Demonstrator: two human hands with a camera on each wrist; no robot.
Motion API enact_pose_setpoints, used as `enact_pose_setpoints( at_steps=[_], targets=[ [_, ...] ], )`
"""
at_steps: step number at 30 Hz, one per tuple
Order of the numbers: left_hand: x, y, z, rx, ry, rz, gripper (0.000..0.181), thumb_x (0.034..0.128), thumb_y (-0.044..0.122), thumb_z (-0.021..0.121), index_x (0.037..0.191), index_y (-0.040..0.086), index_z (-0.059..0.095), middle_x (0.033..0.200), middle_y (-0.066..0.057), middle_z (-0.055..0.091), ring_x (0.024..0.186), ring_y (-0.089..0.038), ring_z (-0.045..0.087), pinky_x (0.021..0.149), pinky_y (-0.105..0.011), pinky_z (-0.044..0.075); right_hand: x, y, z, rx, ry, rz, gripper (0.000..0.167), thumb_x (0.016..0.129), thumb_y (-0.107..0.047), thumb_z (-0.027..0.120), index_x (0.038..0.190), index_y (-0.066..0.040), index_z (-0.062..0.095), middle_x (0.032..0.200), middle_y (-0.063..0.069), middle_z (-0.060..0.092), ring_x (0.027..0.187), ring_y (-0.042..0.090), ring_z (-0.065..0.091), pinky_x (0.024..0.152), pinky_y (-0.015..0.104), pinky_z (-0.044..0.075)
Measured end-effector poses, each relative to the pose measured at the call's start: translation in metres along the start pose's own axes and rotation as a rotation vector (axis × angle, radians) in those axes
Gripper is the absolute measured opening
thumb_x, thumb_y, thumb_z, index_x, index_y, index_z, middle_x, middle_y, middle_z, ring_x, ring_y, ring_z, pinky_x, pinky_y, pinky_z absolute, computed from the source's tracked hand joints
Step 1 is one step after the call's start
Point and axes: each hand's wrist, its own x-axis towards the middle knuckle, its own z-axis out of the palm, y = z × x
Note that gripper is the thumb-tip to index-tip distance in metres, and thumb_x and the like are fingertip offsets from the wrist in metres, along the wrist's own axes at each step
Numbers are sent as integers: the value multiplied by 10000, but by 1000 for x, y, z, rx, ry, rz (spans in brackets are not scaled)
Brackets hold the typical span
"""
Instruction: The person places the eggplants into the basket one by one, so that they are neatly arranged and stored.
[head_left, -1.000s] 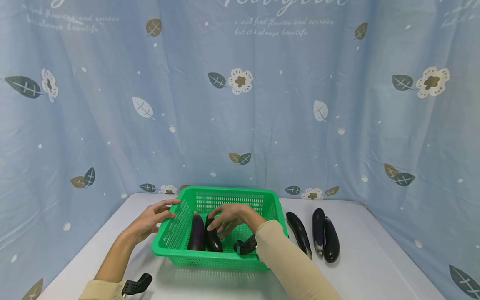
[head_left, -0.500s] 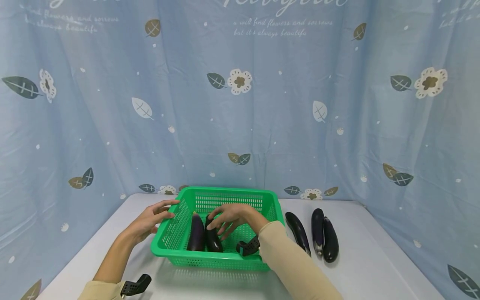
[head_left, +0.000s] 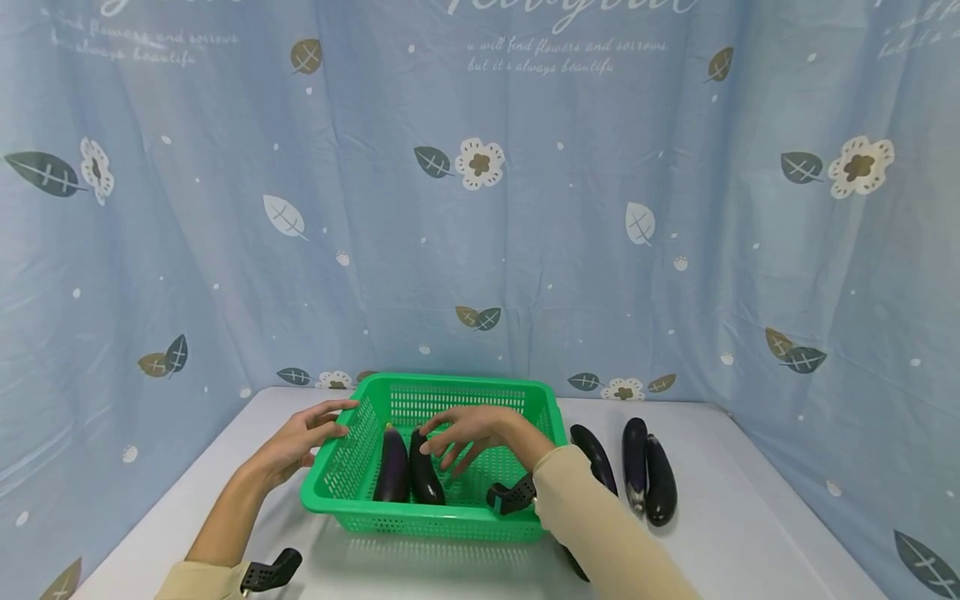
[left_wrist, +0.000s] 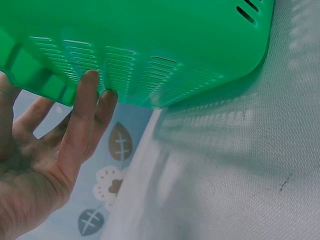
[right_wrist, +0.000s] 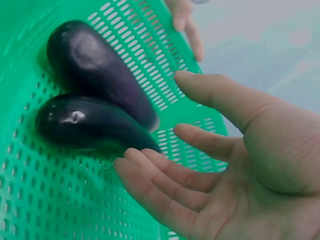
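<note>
Two dark eggplants lie side by side in the left part of a green basket (head_left: 435,512): the left one (head_left: 393,468) and the right one (head_left: 425,477). Above the right one hovers my right hand (head_left: 472,433), fingers spread and holding nothing; the right wrist view shows the palm (right_wrist: 260,185) apart from both eggplants (right_wrist: 90,60). My left hand (head_left: 296,442) is at the basket's left side, its fingers loosely extended at the rim. In the left wrist view fingertips of that hand (left_wrist: 55,145) touch the slotted outer wall (left_wrist: 150,45).
On the white table (head_left: 720,517), right of the basket, lie several more eggplants: a pair (head_left: 661,481) side by side and one (head_left: 592,450) partly behind my right sleeve. A dark tip (head_left: 576,565) shows below the sleeve. A blue patterned curtain (head_left: 562,250) hangs behind.
My right hand has lifted off the right eggplant and moved slightly to the right, its fingers more open. That eggplant stays in the basket. My left hand has not visibly moved.
</note>
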Motion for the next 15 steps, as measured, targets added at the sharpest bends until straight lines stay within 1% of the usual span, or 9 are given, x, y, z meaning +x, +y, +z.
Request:
enact_pose_setpoints(
  at_steps=[4, 5, 6, 7, 9, 11, 13, 15],
  targets=[
    [0, -1, 1, -6, -2, 3, 604, 955, 307, 629, 1498, 186, 394, 1609, -180, 226, 1440, -445, 281, 680, -363, 436, -13, 0, -5, -2, -6, -51, 544, 967, -246, 633, 1460, -110, 445, 1347, 229, 565, 1201, 500, 548, 936, 557, 511],
    [0, -1, 1, -5, -3, 6, 607, 955, 306, 630, 1499, 182, 393, 1610, -183, 222, 1440, -449, 277, 713, -359, 440, -16, 0, -7, 0, -6, -64, 531, 971, -244, 626, 1455, -115, 450, 1345, 238, 558, 1209, 510, 536, 939, 561, 508],
    [0, -1, 1, -5, -2, 5, 609, 952, 307, 633, 1498, 183, 395, 1612, -181, 218, 1442, -448, 273, 703, -358, 432, -19, 1, -9, 2, -7, -76, 524, 975, -242, 619, 1455, -118, 450, 1336, 235, 559, 1220, 517, 524, 943, 562, 505],
    [0, -1, 1, -1, -8, 7, 615, 954, 308, 630, 1504, 178, 385, 1614, -189, 205, 1444, -454, 265, 676, -358, 425, -22, 2, -11, 5, -4, -86, 511, 977, -243, 614, 1449, -128, 457, 1319, 222, 568, 1224, 515, 522, 942, 559, 507],
    [0, -1, 1, -5, -8, 4, 617, 951, 308, 635, 1502, 178, 390, 1616, -188, 202, 1447, -451, 260, 668, -355, 418, -27, 5, -15, 7, 3, -103, 493, 978, -248, 612, 1440, -149, 470, 1293, 174, 587, 1227, 502, 526, 933, 534, 520],
    [0, -1, 1, 1, -9, 4, 619, 951, 312, 635, 1503, 178, 387, 1616, -192, 200, 1447, -457, 258, 696, -342, 442, -31, 9, -19, 8, 12, -114, 473, 968, -260, 627, 1417, -181, 500, 1271, 124, 604, 1223, 491, 535, 915, 503, 536],
    [1, -2, 0, 2, -10, 6, 616, 953, 312, 632, 1503, 180, 388, 1613, -194, 208, 1441, -457, 270, 619, -332, 413, -36, 11, -22, 8, 19, -125, 465, 963, -269, 634, 1406, -195, 513, 1245, 91, 619, 1212, 479, 547, 900, 479, 547],
    [2, -2, 0, 2, -6, 5, 611, 952, 314, 634, 1499, 184, 394, 1611, -187, 220, 1437, -455, 280, 675, -335, 444, -42, 13, -24, 7, 24, -134, 463, 959, -277, 640, 1401, -210, 520, 1239, 86, 626, 1198, 470, 560, 892, 467, 552]
  ],
)
